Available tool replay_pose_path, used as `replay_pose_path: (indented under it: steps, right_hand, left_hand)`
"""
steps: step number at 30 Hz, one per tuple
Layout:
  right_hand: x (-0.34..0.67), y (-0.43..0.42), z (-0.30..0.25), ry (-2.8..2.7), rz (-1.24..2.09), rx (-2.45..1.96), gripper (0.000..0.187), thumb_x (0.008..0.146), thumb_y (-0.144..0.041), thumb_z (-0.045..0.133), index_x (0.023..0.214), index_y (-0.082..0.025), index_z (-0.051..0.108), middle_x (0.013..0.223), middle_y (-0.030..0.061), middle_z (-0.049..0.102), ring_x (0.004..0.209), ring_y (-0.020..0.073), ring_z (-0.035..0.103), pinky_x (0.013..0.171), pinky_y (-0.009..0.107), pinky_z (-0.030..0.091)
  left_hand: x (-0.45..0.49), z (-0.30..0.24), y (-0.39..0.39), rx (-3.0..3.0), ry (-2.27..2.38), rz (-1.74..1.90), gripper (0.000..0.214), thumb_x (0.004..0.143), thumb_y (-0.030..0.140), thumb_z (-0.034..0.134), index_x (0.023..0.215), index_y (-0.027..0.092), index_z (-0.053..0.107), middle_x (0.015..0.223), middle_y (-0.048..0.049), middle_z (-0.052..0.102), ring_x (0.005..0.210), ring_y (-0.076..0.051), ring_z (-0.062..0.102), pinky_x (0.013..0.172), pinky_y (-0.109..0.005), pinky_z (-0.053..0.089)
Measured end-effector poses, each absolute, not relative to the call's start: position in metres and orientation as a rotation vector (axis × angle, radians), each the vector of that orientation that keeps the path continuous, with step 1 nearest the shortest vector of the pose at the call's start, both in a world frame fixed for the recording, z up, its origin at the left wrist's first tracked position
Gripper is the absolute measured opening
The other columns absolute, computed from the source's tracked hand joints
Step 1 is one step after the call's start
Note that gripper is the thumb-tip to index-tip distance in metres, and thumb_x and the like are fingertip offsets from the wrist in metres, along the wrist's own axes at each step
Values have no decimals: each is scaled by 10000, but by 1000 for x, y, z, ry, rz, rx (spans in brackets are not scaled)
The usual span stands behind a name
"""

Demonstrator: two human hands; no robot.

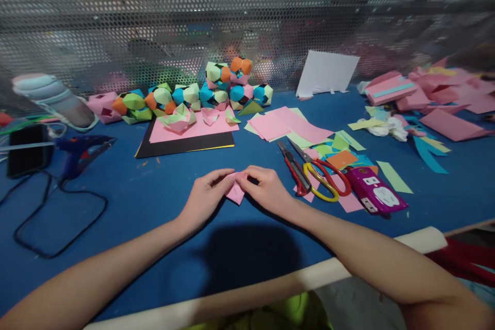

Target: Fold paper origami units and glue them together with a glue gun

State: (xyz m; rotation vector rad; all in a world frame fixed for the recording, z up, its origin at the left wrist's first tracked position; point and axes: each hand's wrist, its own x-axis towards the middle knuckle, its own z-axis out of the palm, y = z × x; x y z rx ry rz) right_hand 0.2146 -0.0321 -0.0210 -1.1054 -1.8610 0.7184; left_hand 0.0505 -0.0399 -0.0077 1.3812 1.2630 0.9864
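Between my two hands is a small folded piece of pink paper (235,195), its pointed corner toward me, just above the blue table. My left hand (207,193) pinches its left side with thumb and fingers. From the right, my right hand (265,185) grips the upper edge, thumb close to the other thumb. The fingertips hide part of the folds. Beyond the hands, pink sheets and a black sheet (185,147) carry folded green and pink paper pieces (178,119). To the right of my right hand lie a red box cutter (294,167) and scissors (328,180).
Colourful paper balls (187,95) line the perforated metal screen (154,26). At left are a glue gun (79,152) with a looping cord, a phone (29,149) and a bottle (56,98). Rightward lie pink sheets (290,121), a purple pack (377,191) and heaped pink paper (436,90).
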Motion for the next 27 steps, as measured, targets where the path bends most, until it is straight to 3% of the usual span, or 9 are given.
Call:
replay_pose_path:
  steps: [7, 15, 22, 27]
  right_hand:
    - [216, -31, -17, -1845, 783, -1103, 186, 891, -274, 521, 813, -160, 646, 735, 11, 592, 672, 115, 535, 639, 235, 402]
    - [217, -31, -15, -1863, 797, -1042, 251, 906, -272, 495, 765, -163, 671, 718, 22, 609, 680, 126, 560, 652, 248, 425]
    - [218, -33, -10, -1848, 835, -1035, 270, 906, -272, 488, 735, -163, 666, 671, 9, 571, 644, 116, 526, 629, 242, 414]
    - [218, -32, -13, -1786, 858, -1068, 218, 869, -245, 534, 750, -161, 696, 687, 18, 628, 641, 119, 548, 624, 248, 415]
  left_hand:
    - [49, -12, -37, 1271, 1254, 1061, 331, 752, 442, 655, 905, 152, 702, 891, -56, 717, 812, -182, 626, 771, -287, 470]
    - [48, -16, -37, 1390, 1271, 1041, 357, 807, 450, 592, 1004, 179, 715, 1032, -66, 715, 978, -216, 616, 906, -325, 444]
    - [49, -15, -39, 1382, 1267, 1022, 350, 814, 434, 587, 1004, 171, 718, 1052, -65, 718, 985, -214, 623, 902, -315, 450]
    - [49, -14, -40, 1391, 1255, 996, 343, 820, 420, 588, 1011, 166, 718, 1042, -62, 721, 977, -214, 623, 889, -307, 453]
